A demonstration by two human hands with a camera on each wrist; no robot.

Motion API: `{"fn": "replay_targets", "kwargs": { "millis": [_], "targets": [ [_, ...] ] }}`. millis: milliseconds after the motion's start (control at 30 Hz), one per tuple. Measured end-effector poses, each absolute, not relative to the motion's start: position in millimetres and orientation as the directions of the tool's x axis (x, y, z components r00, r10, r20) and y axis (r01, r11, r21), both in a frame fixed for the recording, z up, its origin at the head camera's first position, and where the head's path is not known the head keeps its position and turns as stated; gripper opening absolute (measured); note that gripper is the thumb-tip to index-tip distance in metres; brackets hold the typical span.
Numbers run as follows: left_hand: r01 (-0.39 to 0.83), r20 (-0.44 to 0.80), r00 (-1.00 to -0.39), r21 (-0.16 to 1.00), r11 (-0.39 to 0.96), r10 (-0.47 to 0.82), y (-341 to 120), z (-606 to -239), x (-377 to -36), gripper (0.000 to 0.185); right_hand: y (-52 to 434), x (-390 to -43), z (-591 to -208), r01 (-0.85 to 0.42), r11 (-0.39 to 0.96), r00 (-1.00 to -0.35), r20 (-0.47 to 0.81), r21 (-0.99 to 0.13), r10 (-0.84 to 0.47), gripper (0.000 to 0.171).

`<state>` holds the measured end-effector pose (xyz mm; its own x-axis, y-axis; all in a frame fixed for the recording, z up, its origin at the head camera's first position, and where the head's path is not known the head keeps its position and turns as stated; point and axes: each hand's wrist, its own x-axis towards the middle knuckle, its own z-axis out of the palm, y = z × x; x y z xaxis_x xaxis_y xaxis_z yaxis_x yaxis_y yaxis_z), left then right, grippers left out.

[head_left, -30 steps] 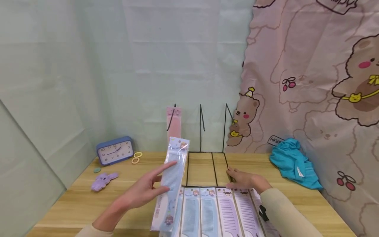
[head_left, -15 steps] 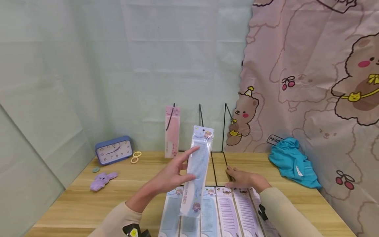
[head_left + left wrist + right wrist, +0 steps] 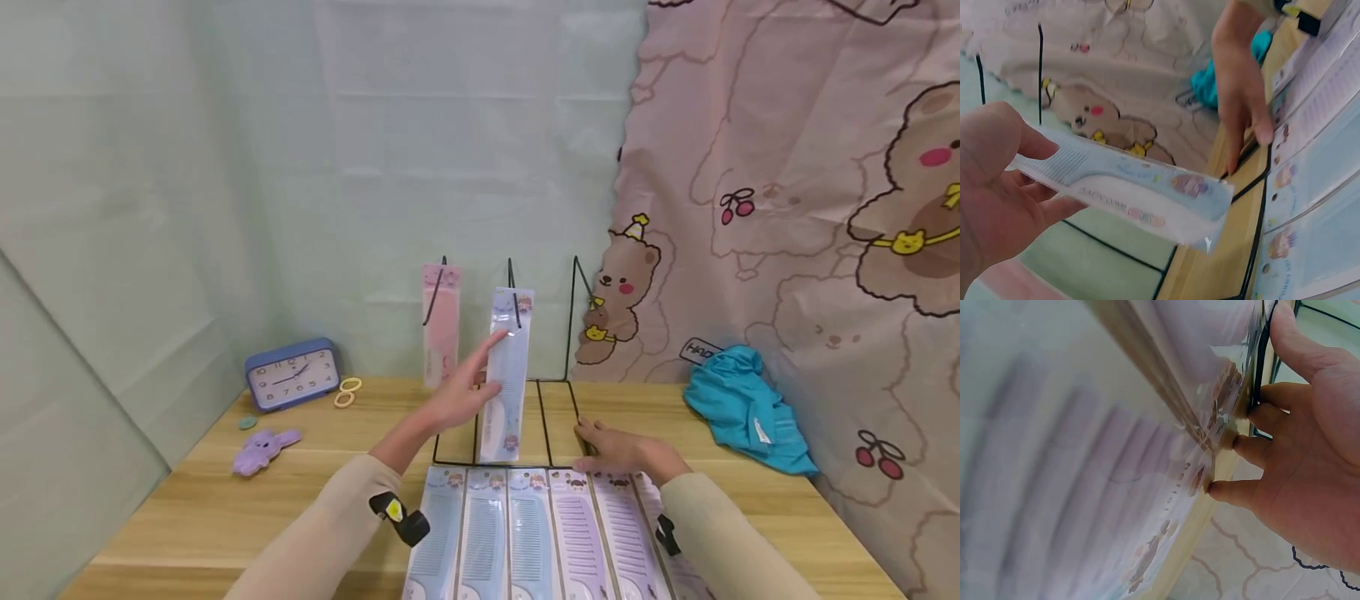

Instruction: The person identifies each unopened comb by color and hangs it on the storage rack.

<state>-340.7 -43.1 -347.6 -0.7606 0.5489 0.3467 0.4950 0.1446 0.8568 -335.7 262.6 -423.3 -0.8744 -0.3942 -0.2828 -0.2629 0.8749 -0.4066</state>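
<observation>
My left hand [image 3: 461,398] pinches a blue comb in a clear packet [image 3: 504,392] by its left edge, thumb on the front. The packet hangs upright at the middle hook of a black wire display rack [image 3: 545,417]; the hook's arm shows in front of its header. Whether the hole is fully over the hook is too small to tell. On the left hook hangs a pink packaged comb [image 3: 441,333]. My right hand [image 3: 618,450] holds the rack's base wire at the right, near the front corner, with thumb and fingers on either side.
In front of the rack lies a row of packaged combs, blue [image 3: 483,533] and purple [image 3: 581,537]. Left on the table are a blue clock [image 3: 292,375], two small rings [image 3: 347,392] and a purple plush toy [image 3: 262,450]. A turquoise cloth [image 3: 746,408] lies at the right.
My left hand has carried the blue packaged comb right, up and back from above the left of the row to the middle hook. My right hand has stayed on the rack.
</observation>
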Motion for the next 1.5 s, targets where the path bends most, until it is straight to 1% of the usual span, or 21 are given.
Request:
{"fn": "replay_targets", "kwargs": {
  "millis": [100,300,400,533,600,733,800,900,967,1033,1133,1200,1267,1367,1500],
  "targets": [
    [0.497,0.339,-0.778,0.847,0.188,0.528,-40.9,-346.8,-355.1,0.082,262.6,-336.7,-421.9,-0.265,0.876,-0.874,-0.285,-0.403,-0.395,0.083],
    [0.516,0.357,-0.785,0.829,0.215,0.506,-35.4,-343.6,-379.5,0.083,262.1,-338.7,-418.9,-0.271,0.878,-0.877,-0.276,-0.395,-0.395,0.081],
    [0.529,0.360,-0.782,0.815,0.238,0.509,-34.8,-341.9,-380.6,0.080,262.1,-338.3,-420.4,-0.267,0.880,-0.879,-0.275,-0.393,-0.390,0.081],
    [0.559,0.374,-0.780,0.777,0.290,0.502,-44.0,-353.8,-378.7,0.073,261.1,-337.0,-423.9,-0.256,0.886,-0.882,-0.281,-0.387,-0.378,0.082],
    [0.571,0.386,-0.779,0.763,0.304,0.493,-52.7,-365.5,-378.8,0.072,259.7,-337.0,-425.8,-0.252,0.887,-0.884,-0.282,-0.386,-0.373,0.082],
    [0.546,0.341,-0.810,0.736,0.400,0.478,-73.3,-382.6,-361.2,0.073,257.2,-335.5,-428.1,-0.252,0.883,-0.884,-0.278,-0.397,-0.377,0.081],
    [0.538,0.310,-0.825,0.686,0.490,0.473,-83.2,-391.4,-347.6,0.077,257.3,-335.0,-428.8,-0.265,0.880,-0.880,-0.274,-0.395,-0.388,0.081],
    [0.507,0.257,-0.854,0.600,0.618,0.452,-94.1,-403.6,-323.6,0.092,258.2,-335.1,-427.6,-0.281,0.884,-0.880,-0.267,-0.374,-0.393,0.081],
    [0.469,0.200,-0.875,0.576,0.669,0.440,-98.9,-409.4,-307.2,0.103,259.3,-336.5,-426.9,-0.288,0.888,-0.882,-0.262,-0.358,-0.392,0.080],
    [0.426,0.125,-0.889,0.582,0.692,0.441,-102.9,-415.5,-291.9,0.114,260.0,-337.5,-425.3,-0.285,0.893,-0.885,-0.262,-0.348,-0.385,0.081],
    [0.397,0.024,-0.880,0.586,0.706,0.475,-108.3,-424.0,-272.3,0.125,260.7,-338.7,-424.2,-0.281,0.894,-0.887,-0.261,-0.348,-0.380,0.080],
    [0.403,-0.011,-0.869,0.566,0.719,0.495,-112.2,-429.4,-261.7,0.132,260.5,-338.5,-422.9,-0.275,0.895,-0.889,-0.261,-0.351,-0.375,0.080],
    [0.405,-0.021,-0.870,0.541,0.738,0.493,-116.5,-434.2,-253.2,0.136,260.1,-338.3,-422.9,-0.270,0.895,-0.891,-0.261,-0.356,-0.372,0.080],
    [0.390,-0.023,-0.884,0.512,0.765,0.466,-123.6,-439.1,-245.2,0.137,259.6,-337.5,-423.9,-0.264,0.896,-0.890,-0.267,-0.357,-0.369,0.082],
    [0.351,-0.031,-0.908,0.489,0.798,0.418,-130.2,-438.0,-242.5,0.130,259.8,-337.0,-425.0,-0.266,0.895,-0.888,-0.271,-0.357,-0.372,0.082]
  ]
}}
